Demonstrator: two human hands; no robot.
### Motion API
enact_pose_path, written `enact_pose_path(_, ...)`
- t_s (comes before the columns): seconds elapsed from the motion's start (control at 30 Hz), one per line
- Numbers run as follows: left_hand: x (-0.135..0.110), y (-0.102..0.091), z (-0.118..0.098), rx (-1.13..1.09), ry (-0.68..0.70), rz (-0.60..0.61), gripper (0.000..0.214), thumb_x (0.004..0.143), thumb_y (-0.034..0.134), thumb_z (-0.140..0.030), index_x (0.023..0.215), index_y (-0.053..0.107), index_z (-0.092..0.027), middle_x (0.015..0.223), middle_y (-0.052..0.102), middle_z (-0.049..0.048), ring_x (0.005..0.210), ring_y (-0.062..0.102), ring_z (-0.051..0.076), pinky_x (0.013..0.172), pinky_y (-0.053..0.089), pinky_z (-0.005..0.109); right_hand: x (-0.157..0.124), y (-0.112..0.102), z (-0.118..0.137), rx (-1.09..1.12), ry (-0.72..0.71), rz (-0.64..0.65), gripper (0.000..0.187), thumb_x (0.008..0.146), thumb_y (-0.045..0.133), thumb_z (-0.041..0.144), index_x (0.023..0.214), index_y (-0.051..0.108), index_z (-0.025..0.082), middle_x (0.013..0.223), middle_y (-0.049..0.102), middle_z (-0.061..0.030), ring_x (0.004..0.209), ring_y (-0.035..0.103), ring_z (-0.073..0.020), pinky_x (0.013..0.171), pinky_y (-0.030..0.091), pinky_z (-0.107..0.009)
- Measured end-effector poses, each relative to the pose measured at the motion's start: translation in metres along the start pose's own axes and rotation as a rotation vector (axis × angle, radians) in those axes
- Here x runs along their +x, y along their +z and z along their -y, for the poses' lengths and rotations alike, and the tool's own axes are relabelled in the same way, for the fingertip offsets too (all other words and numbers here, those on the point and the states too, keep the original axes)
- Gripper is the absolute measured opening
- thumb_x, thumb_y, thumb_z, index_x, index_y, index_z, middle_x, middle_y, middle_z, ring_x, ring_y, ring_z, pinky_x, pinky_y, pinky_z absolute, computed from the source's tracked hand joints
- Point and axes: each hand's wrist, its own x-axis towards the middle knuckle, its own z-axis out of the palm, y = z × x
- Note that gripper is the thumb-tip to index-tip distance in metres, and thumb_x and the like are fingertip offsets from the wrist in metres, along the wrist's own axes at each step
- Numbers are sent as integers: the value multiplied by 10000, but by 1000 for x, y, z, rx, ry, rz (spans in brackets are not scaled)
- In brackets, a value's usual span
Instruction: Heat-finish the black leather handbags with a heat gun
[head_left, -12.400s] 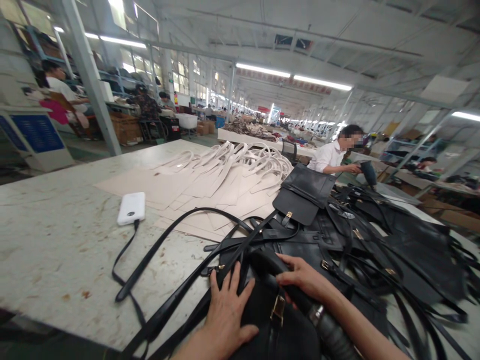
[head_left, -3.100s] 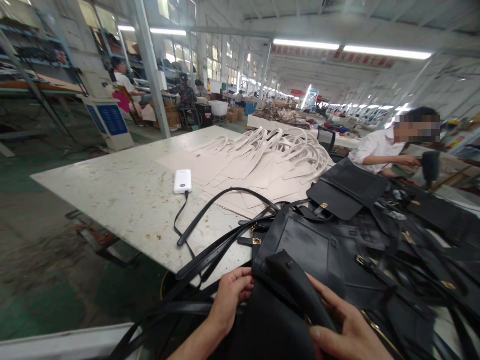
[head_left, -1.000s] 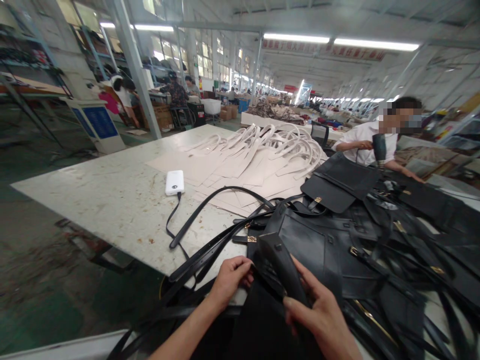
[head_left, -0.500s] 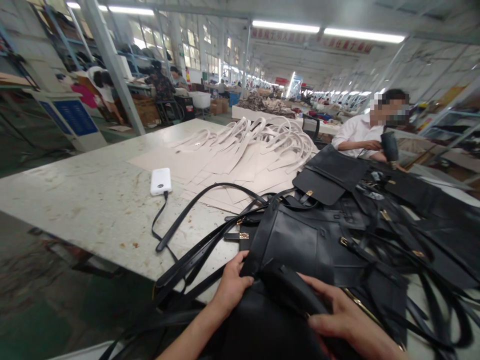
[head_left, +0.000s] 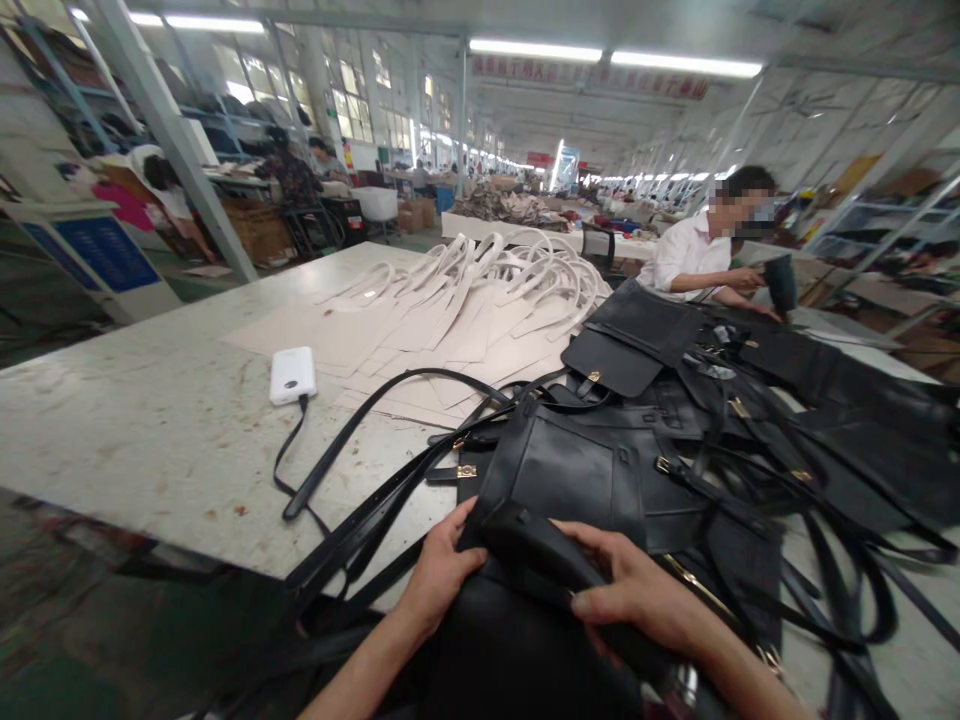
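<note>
My left hand [head_left: 442,570] pinches the edge of a black leather bag [head_left: 570,470] at bottom centre, thumb on top and fingers beyond the edge. My right hand [head_left: 630,590] is closed around a thick, curved black piece [head_left: 544,550]. One end of that piece lies against the bag beside my left fingertips; its kind is unclear. A shiny silver part [head_left: 686,685] shows below my right hand. Dark leather hangs toward me under both hands, its lower part out of frame. Long black straps [head_left: 375,500] trail left from the bag.
More black bags [head_left: 817,400] with gold buckles overlap on the right. Pale bag pieces with looped handles [head_left: 465,310] lie piled across the table [head_left: 150,420]. A white power bank [head_left: 293,376] with a cable sits left. Opposite, a co-worker [head_left: 694,250] holds a dark heat gun [head_left: 780,283].
The view has turned a little right, so everything sits further left. My right hand and the curved piece have risen slightly; both grips are the same. The co-worker's heat gun has tilted.
</note>
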Motion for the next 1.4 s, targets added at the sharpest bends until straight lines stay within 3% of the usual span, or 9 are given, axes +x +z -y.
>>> enact_pose_path(0.17,4,9,-19,-12,-39,-68,424,537,680,-186,951,615,-121,808,667,61,695,608,208,665,467,305,4,8,16,-7,-138,-109,661,637,611,108,1240,382,256,701,613,37,408,500,-76,373,405,-181)
enact_pose_path(0.3,19,-3,-40,49,110,-136,451,560,679,-230,996,601,-143,851,669,40,727,608,199,690,466,299,-44,-21,22,-71,-215,-424,657,702,608,190,1277,295,244,564,602,48,445,503,-108,434,397,-216)
enact_pose_path(0.47,39,-27,-36,252,113,-155,442,553,662,-207,982,605,-116,852,672,46,774,606,216,717,457,302,-99,-51,-5,-64,-41,-654,793,689,636,347,1309,164,204,492,598,33,411,500,-141,400,396,-234)
enact_pose_path(0.7,42,-33,-23,330,181,-154,448,591,652,-265,1013,590,-124,972,646,59,899,579,236,840,416,332,-102,-45,-52,35,-47,-471,814,622,663,344,1299,246,169,587,598,14,404,501,-130,358,373,-219)
enact_pose_path(0.83,43,-37,-20,381,174,-153,492,625,635,-278,1083,544,-122,1112,581,81,969,552,251,886,394,356,-77,-41,-44,87,-42,-307,646,580,660,191,1188,443,175,669,614,24,492,519,-95,403,376,-164)
enact_pose_path(0.97,46,-42,-16,389,192,-127,551,632,629,-305,1136,504,-121,1135,566,85,985,546,259,898,394,382,-52,-39,-29,34,71,-164,659,620,596,163,1236,364,202,667,628,22,348,489,-76,334,397,-177)
enact_pose_path(1.13,48,-45,-12,434,224,-154,552,605,642,-337,1098,539,-113,1065,607,90,951,564,278,900,395,413,-24,-17,-23,-83,14,-279,664,603,575,120,1228,365,199,607,573,56,323,453,-76,292,359,-176)
enact_pose_path(1.23,46,-45,-10,459,255,-181,562,630,623,-328,1142,507,-129,1064,609,78,978,552,267,920,381,401,-16,0,-25,-145,-77,-402,657,635,551,106,1242,359,267,810,597,31,389,457,-56,345,363,-176)
enact_pose_path(1.4,44,-46,-5,466,262,-176,584,670,586,-299,1209,439,-128,1124,574,79,1035,519,253,938,368,385,-42,-11,-22,-228,-149,-649,641,686,522,140,1277,305,258,824,587,24,454,456,-77,424,386,-209)
